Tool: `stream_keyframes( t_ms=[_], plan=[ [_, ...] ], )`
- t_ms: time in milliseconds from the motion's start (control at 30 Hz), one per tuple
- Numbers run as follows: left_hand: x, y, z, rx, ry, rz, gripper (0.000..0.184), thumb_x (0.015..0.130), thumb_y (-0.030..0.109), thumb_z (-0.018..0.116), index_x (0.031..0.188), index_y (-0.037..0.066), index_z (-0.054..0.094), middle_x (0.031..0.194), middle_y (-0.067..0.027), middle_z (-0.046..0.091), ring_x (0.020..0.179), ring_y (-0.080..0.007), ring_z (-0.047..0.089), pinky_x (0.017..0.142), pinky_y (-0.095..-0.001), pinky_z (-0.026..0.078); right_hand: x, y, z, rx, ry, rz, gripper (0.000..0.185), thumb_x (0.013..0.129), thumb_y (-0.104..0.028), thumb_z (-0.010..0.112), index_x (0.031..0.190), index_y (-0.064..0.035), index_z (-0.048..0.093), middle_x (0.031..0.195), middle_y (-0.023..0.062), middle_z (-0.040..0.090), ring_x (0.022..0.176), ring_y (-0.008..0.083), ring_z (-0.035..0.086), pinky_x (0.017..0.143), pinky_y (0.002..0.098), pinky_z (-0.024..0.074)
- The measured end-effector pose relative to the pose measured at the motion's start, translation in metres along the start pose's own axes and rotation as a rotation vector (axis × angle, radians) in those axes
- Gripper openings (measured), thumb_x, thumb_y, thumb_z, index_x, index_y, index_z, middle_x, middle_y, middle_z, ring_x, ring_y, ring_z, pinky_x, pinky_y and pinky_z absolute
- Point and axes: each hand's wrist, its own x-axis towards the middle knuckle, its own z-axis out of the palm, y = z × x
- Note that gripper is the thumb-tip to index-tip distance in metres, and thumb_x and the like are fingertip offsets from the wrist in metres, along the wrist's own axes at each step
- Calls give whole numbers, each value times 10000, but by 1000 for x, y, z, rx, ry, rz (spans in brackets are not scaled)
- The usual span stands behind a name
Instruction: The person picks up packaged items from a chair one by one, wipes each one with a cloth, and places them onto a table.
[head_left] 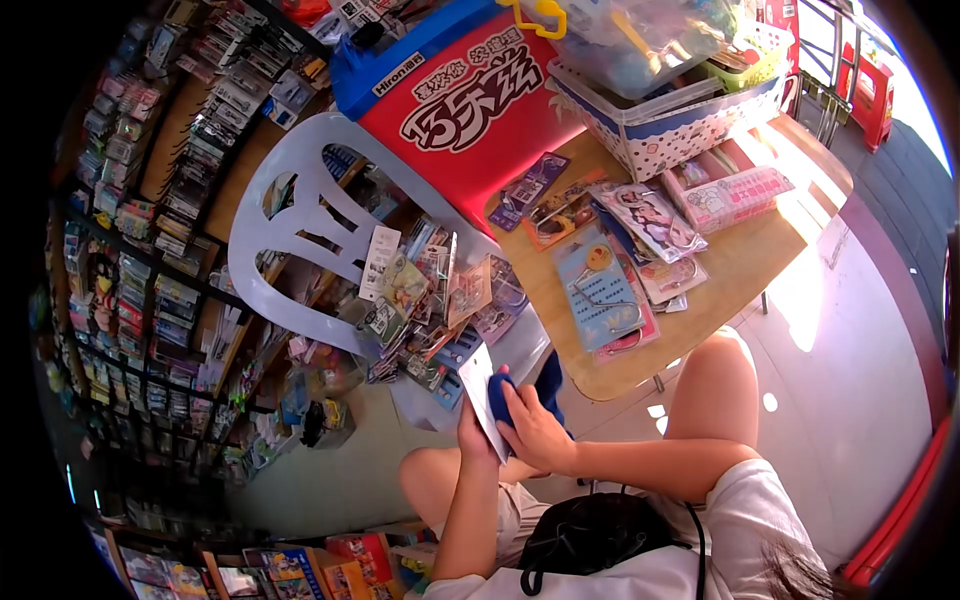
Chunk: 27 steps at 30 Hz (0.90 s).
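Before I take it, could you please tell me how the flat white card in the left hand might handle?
The white card is probably fairly stiff, as it extends straight beyond the left hand. It looks thin, so it is likely light for its size.

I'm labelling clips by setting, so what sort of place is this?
Most likely a small shop, perhaps for toys or gifts. Display racks packed with small packaged goods line one side, more packets lie heaped on a plastic chair, and others sit on the table.
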Motion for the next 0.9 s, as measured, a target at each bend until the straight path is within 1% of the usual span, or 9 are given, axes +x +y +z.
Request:
stream_keyframes(
  t_ms=[67, 167, 300, 433, 467, 500, 600, 767, 900],
  plan=[
    [12, 13, -3, -118, 45, 76, 528, 931, 454, 299, 1300, 96, 416, 1295, -91, 466, 1269, -282, 370, 971, -520, 368, -10, -24, 0, 90, -169, -13, 629, 825, -176, 587, 1311, 56, 262, 1033, 256, 394, 862, 431, 522, 745, 418, 475],
    [11, -8, 12, -508, -162, -42, 589, 912, 531, 347, 1378, 171, 321, 1373, -77, 390, 1268, -291, 354, 951, -579, 361, -41, -27, -8, 13, -173, -341, 591, 808, -187, 616, 1286, 35, 348, 983, 204, 418, 734, 354, 555, 658, 393, 488],
    [15, 10, 47, -511, -231, -64, 752, 844, 652, 367, 1414, 177, 246, 1455, -71, 253, 1268, -352, 333, 978, -620, 297, -22, -26, -16, -74, -108, -271, 555, 798, -213, 617, 1283, -50, 401, 969, 155, 448, 746, 322, 569, 599, 382, 489],
    [5, 5, 55, -306, -296, 2, 794, 837, 705, 260, 1413, 159, 248, 1455, -94, 255, 1268, -356, 334, 1005, -565, 293, 10, -18, -31, -96, 151, -70, 521, 790, -191, 624, 1260, -71, 434, 1014, 168, 465, 791, 361, 576, 647, 396, 502],
    [5, -3, 41, -95, -259, 83, 793, 862, 679, 223, 1415, 110, 223, 1441, -123, 278, 1285, -324, 328, 1038, -482, 291, 19, -12, -35, -95, 173, 31, 520, 796, -191, 617, 1263, -67, 428, 1016, 177, 465, 803, 372, 574, 660, 403, 499],
    [-6, -5, 40, -12, -24, 55, 767, 893, 634, 218, 1411, 68, 209, 1420, -135, 313, 1292, -289, 332, 1062, -414, 277, 26, -9, -37, -93, 197, 132, 518, 801, -192, 611, 1266, -63, 422, 1019, 185, 465, 815, 382, 572, 674, 410, 496],
    [-17, -19, 38, -114, -13, -39, 762, 893, 635, 215, 1409, 74, 217, 1408, -135, 331, 1284, -286, 345, 1066, -409, 271, 32, 3, -28, -114, 265, 235, 517, 814, -198, 592, 1276, -57, 407, 1013, 197, 465, 823, 392, 568, 689, 422, 488],
    [-22, -16, 36, -308, -414, -61, 702, 912, 608, 179, 1412, 117, 214, 1394, -149, 335, 1257, -291, 380, 1047, -403, 304, 8, -10, -16, -132, -52, -91, 509, 800, -217, 585, 1262, -75, 424, 992, 170, 462, 824, 358, 567, 674, 417, 490],
    [-36, -29, 23, -146, 35, -224, 676, 922, 591, 147, 1427, 143, 178, 1408, -131, 322, 1273, -276, 368, 1049, -405, 317, 26, -7, -29, -132, 44, 109, 444, 819, -249, 572, 1220, -88, 468, 1002, 170, 476, 793, 380, 575, 680, 436, 487]
  ],
)
